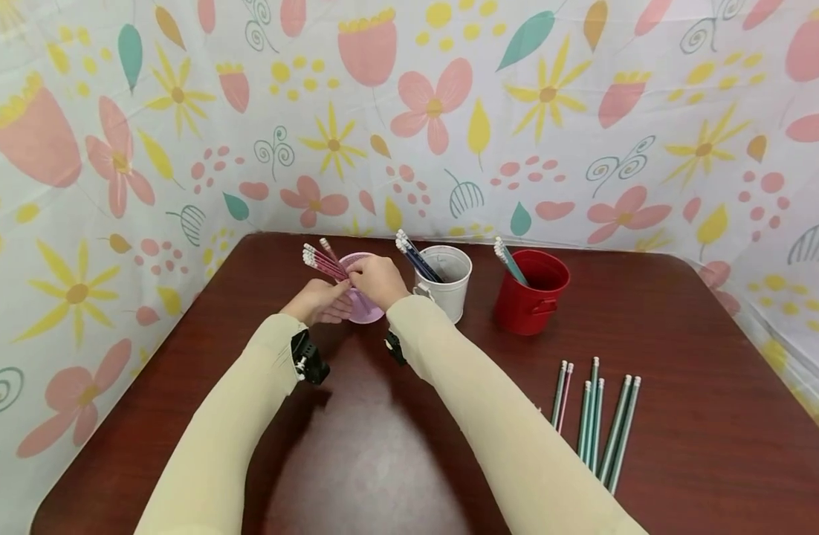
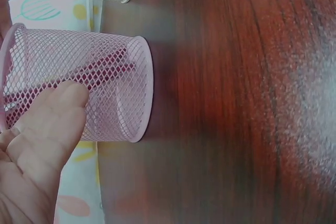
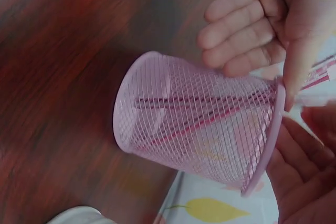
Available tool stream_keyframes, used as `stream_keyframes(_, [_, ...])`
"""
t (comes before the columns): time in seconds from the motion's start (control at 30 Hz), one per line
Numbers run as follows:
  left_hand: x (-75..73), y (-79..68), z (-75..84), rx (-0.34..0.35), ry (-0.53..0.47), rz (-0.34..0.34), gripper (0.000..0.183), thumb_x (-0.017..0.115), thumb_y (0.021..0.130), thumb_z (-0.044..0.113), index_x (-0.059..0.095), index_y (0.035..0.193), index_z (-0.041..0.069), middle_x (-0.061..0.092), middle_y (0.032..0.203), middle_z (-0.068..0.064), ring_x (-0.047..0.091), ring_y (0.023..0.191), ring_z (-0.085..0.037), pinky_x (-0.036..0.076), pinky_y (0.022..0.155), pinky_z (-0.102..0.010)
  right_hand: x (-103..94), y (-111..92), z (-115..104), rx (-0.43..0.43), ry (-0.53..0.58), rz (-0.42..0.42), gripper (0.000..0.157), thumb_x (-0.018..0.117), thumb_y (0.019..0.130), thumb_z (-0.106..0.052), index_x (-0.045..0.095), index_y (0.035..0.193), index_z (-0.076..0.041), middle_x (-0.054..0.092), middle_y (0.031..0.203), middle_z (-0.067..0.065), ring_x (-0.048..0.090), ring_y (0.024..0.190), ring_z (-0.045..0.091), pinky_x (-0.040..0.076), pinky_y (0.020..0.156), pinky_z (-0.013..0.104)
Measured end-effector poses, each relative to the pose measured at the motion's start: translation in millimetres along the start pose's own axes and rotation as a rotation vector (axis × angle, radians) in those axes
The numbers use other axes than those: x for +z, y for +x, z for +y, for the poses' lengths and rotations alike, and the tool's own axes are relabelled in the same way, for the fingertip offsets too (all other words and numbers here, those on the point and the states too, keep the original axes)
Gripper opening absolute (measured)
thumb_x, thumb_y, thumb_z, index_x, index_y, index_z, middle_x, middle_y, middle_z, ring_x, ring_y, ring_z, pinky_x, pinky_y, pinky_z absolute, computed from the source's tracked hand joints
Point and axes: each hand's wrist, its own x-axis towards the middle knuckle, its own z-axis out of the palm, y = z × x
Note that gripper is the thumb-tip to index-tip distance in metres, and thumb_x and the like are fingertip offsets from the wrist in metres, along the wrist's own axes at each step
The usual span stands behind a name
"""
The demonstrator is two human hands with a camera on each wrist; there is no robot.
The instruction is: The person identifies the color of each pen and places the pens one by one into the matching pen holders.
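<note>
Pink mesh cup (image 2: 110,98) sits at far left on the dark wood table (image 1: 690,334), touched by the left hand (image 1: 319,299): fingers straight along its side, thumb at the rim. Right hand (image 1: 380,281) is over the cup mouth, fingers bent; can't tell if it's pinching a pencil. Pink pencils (image 1: 324,261) stick out, leaning left, eraser ends up. White bucket (image 1: 447,297) just right holds dark blue pencils (image 1: 419,256); red bucket (image 1: 526,312) beyond holds teal pencils (image 1: 510,261). Loose green pencils (image 1: 591,423) plus one pink lie near right.
</note>
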Motion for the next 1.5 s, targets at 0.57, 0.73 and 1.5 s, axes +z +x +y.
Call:
stream_keyframes(0.57, [4.0,3.1,4.8,-0.031,0.016,0.033,0.057,0.044,0.101,0.032,0.048,0.126,-0.02,0.053,0.123,-0.035,0.057,0.112,-0.04,0.045,0.097,-0.046,-47.5,-31.8,14.3,-0.249,-0.064,-0.191,0.025,0.055,0.09,-0.012,0.074,0.105,-0.006,0.072,0.1,0.003,0.065,0.089,0.016,0.049,0.081,0.027])
stream_keyframes(0.73, [4.5,1.5,5.2,-0.014,0.037,0.018,0.057,0.044,0.101,0.031,0.047,0.127,-0.019,0.052,0.124,-0.035,0.057,0.113,-0.041,0.045,0.097,-0.047,-65.9,-63.2,37.3,-0.343,-0.049,-0.3,0.02,0.059,0.09,-0.013,0.075,0.1,-0.006,0.073,0.096,0.002,0.065,0.087,0.012,0.05,0.081,0.025])
stream_keyframes(1.5, [6.2,-11.2,11.7,-0.024,-0.086,-0.036,0.039,0.032,0.1,0.022,0.053,0.1,-0.011,0.061,0.066,-0.001,0.062,0.061,-0.008,0.053,0.06,-0.022,-139.1,-210.5,182.8,0.4,-0.027,-0.524,0.028,0.059,0.087,-0.015,0.062,0.062,-0.002,0.061,0.056,0.004,0.06,0.051,0.014,0.053,0.05,0.033])
